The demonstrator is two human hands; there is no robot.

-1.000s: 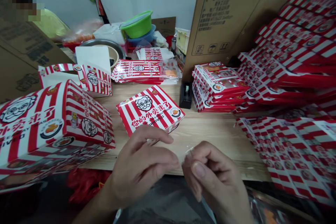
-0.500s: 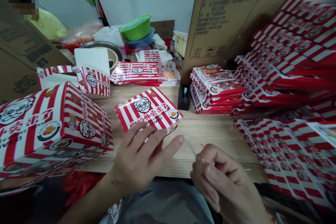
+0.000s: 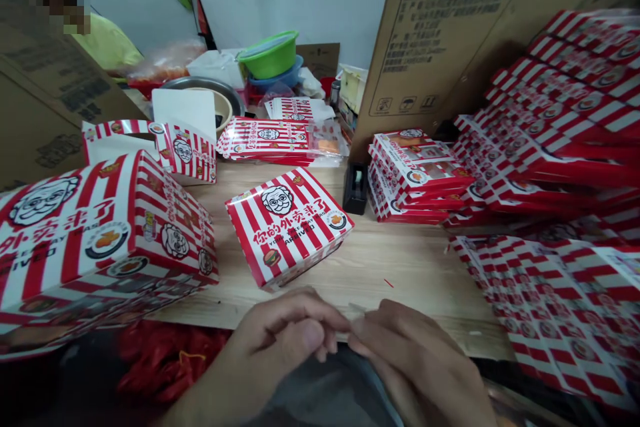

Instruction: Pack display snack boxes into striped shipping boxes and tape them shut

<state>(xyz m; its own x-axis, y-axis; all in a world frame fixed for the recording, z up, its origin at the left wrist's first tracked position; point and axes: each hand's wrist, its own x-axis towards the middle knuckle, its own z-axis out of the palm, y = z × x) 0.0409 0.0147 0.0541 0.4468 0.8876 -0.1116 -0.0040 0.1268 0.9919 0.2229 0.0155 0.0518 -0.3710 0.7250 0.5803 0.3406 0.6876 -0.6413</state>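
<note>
Head view: the left hand (image 3: 285,328) and right hand (image 3: 413,353) hang together at the front edge of the pale wood-grain desk (image 3: 400,257), their fingers (image 3: 320,333) curled narrow and meeting at the tips. A small translucent strip (image 3: 357,307) pokes up where they meet; I cannot tell which hand pinches it. A tiny red snippet (image 3: 389,283) lies on the desk near the right hand, not touching it. Just beyond the hands sits a closed red-and-white striped paper box (image 3: 287,227), tilted at an angle on the desk. A much larger striped box (image 3: 100,233) stands at the left, with an open one (image 3: 185,153) behind it. Flat striped blanks (image 3: 265,140) lie farther back, and a stack of striped boxes (image 3: 415,173) stands beside a black tape dispenser (image 3: 355,188). More striped stacks (image 3: 550,293) fill the right side, against a brown cardboard carton (image 3: 450,33). A red plastic bag (image 3: 165,363) shows below the desk edge. Green and blue basins (image 3: 270,57) stand at the back.
</note>
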